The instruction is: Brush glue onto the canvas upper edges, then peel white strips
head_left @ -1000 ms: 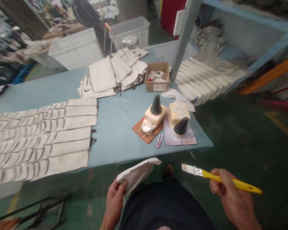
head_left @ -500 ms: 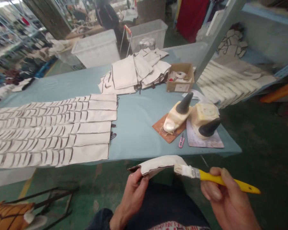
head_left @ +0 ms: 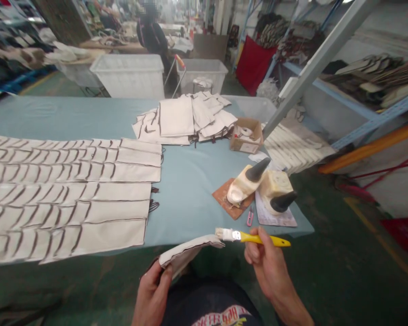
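Left hand [head_left: 153,294] closed on the near end of a folded pale fabric piece [head_left: 187,253] with dark edging, held in the air just off the near edge of the desk [head_left: 190,181], over the lap. Right hand [head_left: 267,267] closed on the yellow handle of a flat brush [head_left: 250,237]; bristles point left and touch the far end of the fabric piece. The two hands are apart, the piece and brush bridging the gap between them. On the desk, left half: overlapping rows of like pale pieces [head_left: 71,194] with dark curved edges, running to the near edge. Toward the far edge, centre: a looser heap of pale pieces [head_left: 187,120]. Just to its right, a small open cardboard box [head_left: 246,136] with a tape roll inside. Near the right near corner: two cream blocks with dark cones, the left one [head_left: 246,183] lying tilted on a brown pad, the right one [head_left: 277,194] on a sheet of paper, the two just beside each other. Pink snips [head_left: 250,218] lie between them, by the near edge. Beyond the far edge, white plastic bins [head_left: 129,74] stand on the floor.
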The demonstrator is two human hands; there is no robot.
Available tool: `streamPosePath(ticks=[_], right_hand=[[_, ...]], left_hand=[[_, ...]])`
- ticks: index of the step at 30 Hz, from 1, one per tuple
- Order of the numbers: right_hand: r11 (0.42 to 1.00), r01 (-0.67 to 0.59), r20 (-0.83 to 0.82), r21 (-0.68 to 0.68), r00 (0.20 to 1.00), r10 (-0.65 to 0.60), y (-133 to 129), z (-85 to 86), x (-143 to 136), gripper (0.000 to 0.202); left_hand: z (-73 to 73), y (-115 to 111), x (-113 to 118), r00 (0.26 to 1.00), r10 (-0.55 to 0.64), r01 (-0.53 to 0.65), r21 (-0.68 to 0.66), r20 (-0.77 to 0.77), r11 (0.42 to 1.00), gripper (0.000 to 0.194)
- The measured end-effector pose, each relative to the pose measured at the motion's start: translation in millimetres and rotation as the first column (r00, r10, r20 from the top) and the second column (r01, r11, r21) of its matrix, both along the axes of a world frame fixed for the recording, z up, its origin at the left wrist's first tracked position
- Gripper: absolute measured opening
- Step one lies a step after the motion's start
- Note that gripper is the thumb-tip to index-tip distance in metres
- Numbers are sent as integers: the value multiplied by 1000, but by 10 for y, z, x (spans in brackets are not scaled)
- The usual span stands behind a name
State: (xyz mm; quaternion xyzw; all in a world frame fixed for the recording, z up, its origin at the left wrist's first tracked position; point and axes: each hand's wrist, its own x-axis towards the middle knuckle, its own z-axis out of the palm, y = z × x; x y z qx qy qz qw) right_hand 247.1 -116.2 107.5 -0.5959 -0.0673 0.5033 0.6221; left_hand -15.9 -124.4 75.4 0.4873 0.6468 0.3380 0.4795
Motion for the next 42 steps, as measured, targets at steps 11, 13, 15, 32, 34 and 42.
streamPosePath(ticks=[11,13,15,32,34,42], right_hand=[[979,190,112,-68,977,-182,0,-219,814,54],[967,234,103,-101,969,-223,-127,-258,1054,54],[953,276,96,-128,960,-265,-269,-297,1318,55],[930,207,210,-304,967,-147,-1094,-527,4752,42],[920,225,202,-320,965,-166,-1091,-545,4900,39],[947,196,183,-253,971,-152,-1051,-388,4999,40]], left_hand=[[-225,159,105,968,87,-121,-139,-234,983,46],[-263,174,286,956,86,-139,-177,-279,974,47],[-314,170,514,946,80,-153,-213,-315,965,48],[-545,-798,3581,832,260,-449,-320,-490,834,50],[-562,-830,3771,844,248,-441,-353,-475,825,53],[-448,-712,3986,811,278,-465,-277,-515,841,56]])
